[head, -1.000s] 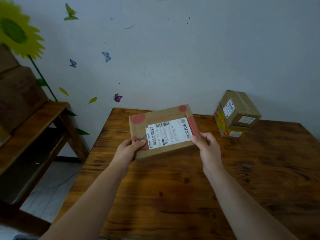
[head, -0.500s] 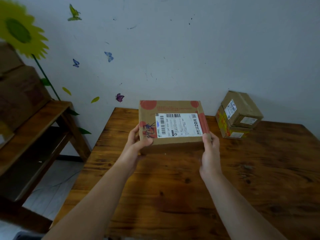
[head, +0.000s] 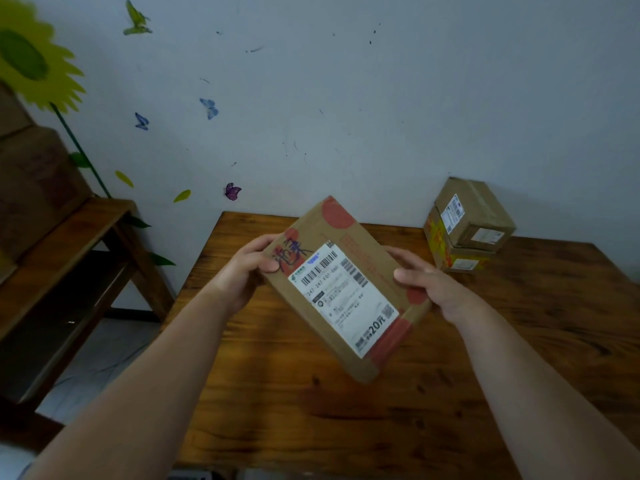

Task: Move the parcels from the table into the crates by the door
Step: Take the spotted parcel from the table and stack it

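1. The flat parcel (head: pixel 343 289) is held in the air over the middle of the wooden table (head: pixel 311 427). It is turned diagonally, and the face with the white label (head: pixel 341 299) is tilted up toward the camera.
2. The left hand (head: pixel 242 271) grips the far-left corner, with the thumb on top beside some handwritten marks and the fingers curled underneath. The right hand (head: pixel 429 285) grips the opposite long edge, with the thumb on top and the other fingers mostly hidden. Both hands are closed on this parcel only.
3. I think the two hands on opposite sides keep such a thin, wide box steady for carrying. The label faces up, perhaps so that it can be read.
4. Two stacked parcels (head: pixel 467 226) stand at the back right of the table, close to the wall (head: pixel 381 98). They are well apart from the hands and are not yet moved.
5. The table top is of dark planks with a strong grain.
6. The pale wall has small marks, a paper sunflower (head: pixel 31 60) and butterfly stickers (head: pixel 232 191). At the left is a wooden shelf (head: pixel 69 237) with blurred cardboard boxes (head: pixel 31 181) on it, and under it a light floor (head: pixel 97 358). The crates and the door are not in view.
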### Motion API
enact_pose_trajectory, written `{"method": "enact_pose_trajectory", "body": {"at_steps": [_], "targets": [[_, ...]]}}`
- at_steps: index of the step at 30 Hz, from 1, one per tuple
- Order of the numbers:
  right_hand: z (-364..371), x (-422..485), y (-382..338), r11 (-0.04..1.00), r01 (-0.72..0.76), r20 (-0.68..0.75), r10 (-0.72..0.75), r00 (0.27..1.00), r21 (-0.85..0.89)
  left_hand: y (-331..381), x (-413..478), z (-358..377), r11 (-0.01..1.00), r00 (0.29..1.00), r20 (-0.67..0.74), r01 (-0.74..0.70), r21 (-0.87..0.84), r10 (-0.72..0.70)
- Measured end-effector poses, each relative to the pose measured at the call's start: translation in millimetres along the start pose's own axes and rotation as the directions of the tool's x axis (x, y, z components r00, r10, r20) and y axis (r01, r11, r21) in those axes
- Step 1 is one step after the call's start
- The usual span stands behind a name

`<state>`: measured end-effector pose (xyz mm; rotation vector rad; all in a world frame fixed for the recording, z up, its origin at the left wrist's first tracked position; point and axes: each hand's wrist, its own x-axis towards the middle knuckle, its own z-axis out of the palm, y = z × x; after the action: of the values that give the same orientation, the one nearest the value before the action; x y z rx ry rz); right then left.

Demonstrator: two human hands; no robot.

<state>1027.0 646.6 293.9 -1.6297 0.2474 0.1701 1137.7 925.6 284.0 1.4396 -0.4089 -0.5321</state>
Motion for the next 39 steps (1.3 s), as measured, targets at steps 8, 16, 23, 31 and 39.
{"method": "enact_pose_trajectory", "body": {"at_steps": [8, 16, 23, 31, 39], "targets": [[-10, 3, 11, 0.997, -0.040, 0.170, 0.029, 0.985, 0.063, 14, 18, 26, 0.999, 0.997, 0.081, 0.009, 0.053, -0.014], [-23, 0, 36, 0.953, 0.157, -0.140, -0.124, 0.982, 0.259, -15, 11, 84, 0.977, 0.978, -0.083, 0.199, 0.073, -0.193], [-47, -23, 45, 0.936, 0.228, -0.211, -0.174, 0.962, 0.269, -22, 14, 129, 0.977, 0.976, 0.047, 0.215, -0.006, -0.215], [-84, -54, 43, 0.913, 0.313, -0.231, -0.256, 0.939, 0.262, -17, 19, 168, 0.996, 0.992, 0.092, 0.085, -0.007, -0.084], [-102, -78, 46, 0.940, 0.243, -0.324, -0.159, 0.933, 0.238, -15, 35, 197, 0.987, 0.977, 0.143, 0.150, 0.053, -0.156]]}}
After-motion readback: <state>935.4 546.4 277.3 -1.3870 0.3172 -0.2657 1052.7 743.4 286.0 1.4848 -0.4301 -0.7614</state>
